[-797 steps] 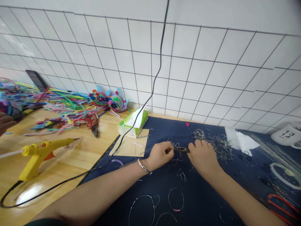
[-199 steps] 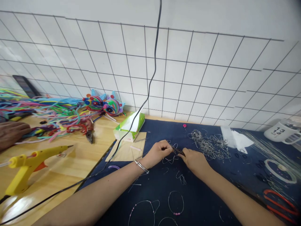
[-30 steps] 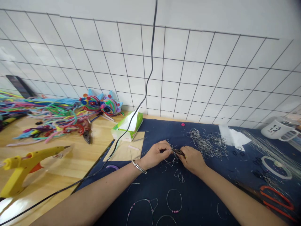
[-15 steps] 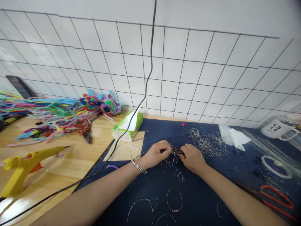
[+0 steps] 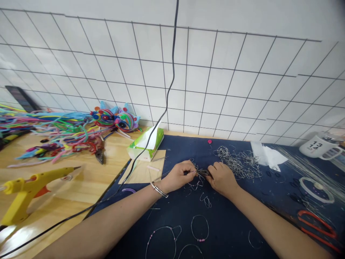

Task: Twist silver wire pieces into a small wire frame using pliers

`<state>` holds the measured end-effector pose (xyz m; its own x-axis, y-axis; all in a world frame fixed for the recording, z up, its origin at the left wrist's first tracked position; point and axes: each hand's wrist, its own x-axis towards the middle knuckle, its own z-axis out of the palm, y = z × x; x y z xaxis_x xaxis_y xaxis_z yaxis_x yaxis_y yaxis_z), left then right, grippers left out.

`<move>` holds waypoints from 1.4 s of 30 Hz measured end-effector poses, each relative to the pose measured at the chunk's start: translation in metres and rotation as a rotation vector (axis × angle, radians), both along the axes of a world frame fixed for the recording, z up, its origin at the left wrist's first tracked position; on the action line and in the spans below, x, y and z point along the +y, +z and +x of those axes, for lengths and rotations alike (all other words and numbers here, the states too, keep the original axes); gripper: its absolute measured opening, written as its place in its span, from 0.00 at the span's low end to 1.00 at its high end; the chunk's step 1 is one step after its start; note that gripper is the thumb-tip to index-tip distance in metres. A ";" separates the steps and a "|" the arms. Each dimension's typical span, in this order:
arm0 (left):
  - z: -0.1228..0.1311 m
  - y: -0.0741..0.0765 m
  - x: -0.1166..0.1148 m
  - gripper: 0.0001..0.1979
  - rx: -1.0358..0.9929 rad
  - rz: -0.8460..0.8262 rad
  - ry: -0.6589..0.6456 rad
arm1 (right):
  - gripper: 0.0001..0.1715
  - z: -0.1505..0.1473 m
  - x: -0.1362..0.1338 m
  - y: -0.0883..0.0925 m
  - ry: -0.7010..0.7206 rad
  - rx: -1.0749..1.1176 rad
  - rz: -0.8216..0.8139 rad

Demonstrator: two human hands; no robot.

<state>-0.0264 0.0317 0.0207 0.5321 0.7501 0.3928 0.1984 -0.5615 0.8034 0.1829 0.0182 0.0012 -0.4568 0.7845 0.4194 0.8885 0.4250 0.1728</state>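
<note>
1. Clearly, from the head view, my left hand (image 5: 181,177) is pinched closed, thumb against forefinger, on thin wire (image 5: 198,172); my right hand (image 5: 221,178) is wrapped snugly round dark pliers (image 5: 205,173).
2. The pliers' nose points at my left fingertips — I'd judge so that one hand steadies the wire while the other grips it. The exact contact is too small to tell.
3. Both hands work over the blue cloth (image 5: 223,230) spread on the bench (image 5: 88,187), probably because pale wire shows up well against it.
4. Nearer me, a small loop (image 5: 201,240) and a larger loop (image 5: 153,232), rounded and strung with pink beads, lie apart, perhaps to avoid snagging.
5. Beyond my right hand sits a silvery, springy-looking tangle (image 5: 229,162); to my left, a yellow plastic glue gun (image 5: 29,185) rests on glossy, pale-grained wood.
</note>
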 end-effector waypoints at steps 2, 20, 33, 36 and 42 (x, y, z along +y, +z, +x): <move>0.000 0.001 0.000 0.07 0.001 0.000 0.000 | 0.19 0.000 0.000 0.001 -0.004 -0.005 0.003; -0.001 -0.005 0.003 0.07 0.023 0.004 0.016 | 0.22 -0.002 -0.001 -0.001 0.013 0.014 -0.043; 0.002 -0.005 0.001 0.07 0.070 0.118 0.079 | 0.22 -0.002 -0.002 -0.001 0.007 0.044 -0.047; 0.002 -0.007 0.001 0.06 0.083 0.144 0.100 | 0.22 -0.003 -0.002 -0.001 -0.003 0.033 -0.030; 0.003 -0.008 0.002 0.07 0.110 0.182 0.132 | 0.22 -0.004 -0.002 -0.004 -0.025 0.027 -0.033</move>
